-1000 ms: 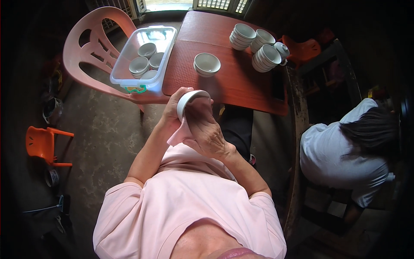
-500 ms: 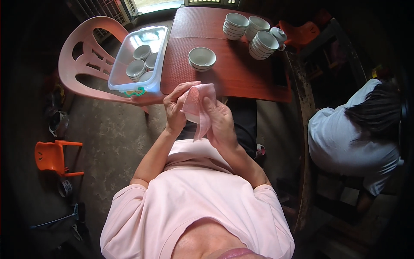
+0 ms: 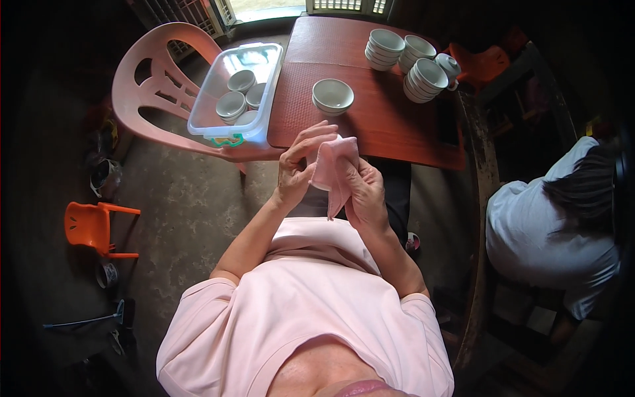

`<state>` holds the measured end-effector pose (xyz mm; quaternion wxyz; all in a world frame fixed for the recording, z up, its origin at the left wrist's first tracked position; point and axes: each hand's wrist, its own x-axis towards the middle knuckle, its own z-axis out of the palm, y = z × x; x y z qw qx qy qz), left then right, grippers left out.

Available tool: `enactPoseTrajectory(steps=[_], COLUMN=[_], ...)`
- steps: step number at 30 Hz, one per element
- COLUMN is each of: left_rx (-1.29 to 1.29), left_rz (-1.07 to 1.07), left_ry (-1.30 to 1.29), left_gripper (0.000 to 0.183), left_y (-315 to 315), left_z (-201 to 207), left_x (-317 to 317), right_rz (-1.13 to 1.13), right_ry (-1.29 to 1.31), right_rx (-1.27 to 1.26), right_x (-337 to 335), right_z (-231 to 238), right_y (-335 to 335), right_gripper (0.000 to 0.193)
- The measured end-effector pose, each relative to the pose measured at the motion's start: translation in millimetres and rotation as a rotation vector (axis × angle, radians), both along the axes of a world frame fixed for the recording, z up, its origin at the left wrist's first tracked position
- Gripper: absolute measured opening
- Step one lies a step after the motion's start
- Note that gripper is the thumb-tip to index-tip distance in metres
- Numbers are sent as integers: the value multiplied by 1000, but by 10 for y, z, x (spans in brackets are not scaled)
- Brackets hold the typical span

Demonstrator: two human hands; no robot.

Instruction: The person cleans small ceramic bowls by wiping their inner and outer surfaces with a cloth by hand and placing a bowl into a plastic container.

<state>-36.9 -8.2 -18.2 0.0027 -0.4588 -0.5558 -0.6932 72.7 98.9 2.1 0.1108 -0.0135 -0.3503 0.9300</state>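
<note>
Just in front of the table's near edge, my hands are held together around a pink cloth (image 3: 338, 165). A white bowl (image 3: 320, 186) shows only in part beneath the cloth; the rest of it is covered. My left hand (image 3: 299, 167) grips it from the left, fingers reaching along its far side. On the right, my right hand (image 3: 368, 193) has its fingers closed on the cloth, and a corner of the cloth hangs down between the hands. Beyond them, a small pair of nested white bowls (image 3: 333, 96) stands upright on the red table (image 3: 311, 129).
A clear plastic bin (image 3: 202, 122) with several white bowls rests on a pink chair (image 3: 129, 86) at left. Stacked bowls (image 3: 423, 81) and a lidded white cup (image 3: 450, 64) stand at the table's far right. An orange chair (image 3: 86, 223) is on the floor; another person (image 3: 549, 225) sits at right.
The whole view has shifted, so things appear farther right and slightly lower. My left fingers have straightened along the cloth, and my right hand has shifted its grip on it.
</note>
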Motion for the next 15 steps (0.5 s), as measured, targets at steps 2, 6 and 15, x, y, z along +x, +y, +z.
enactPoseTrajectory(steps=[2,6,15], left_rx=[108,175,-107], left_rz=[-242,-696,-100], left_ry=[-756,-1339,-784], left_gripper=[54,59,33], left_y=[-16,-149,-35], left_z=[74,160,-12], left_x=[114,-28,59], right_rz=[-126,-498,-63], right_ry=[53,440,24], right_rx=[599,1969,1330], right_x=[69,9,104], right_z=[37,65,-348], right_y=[-44,-4,-158], right_gripper=[23,36,19])
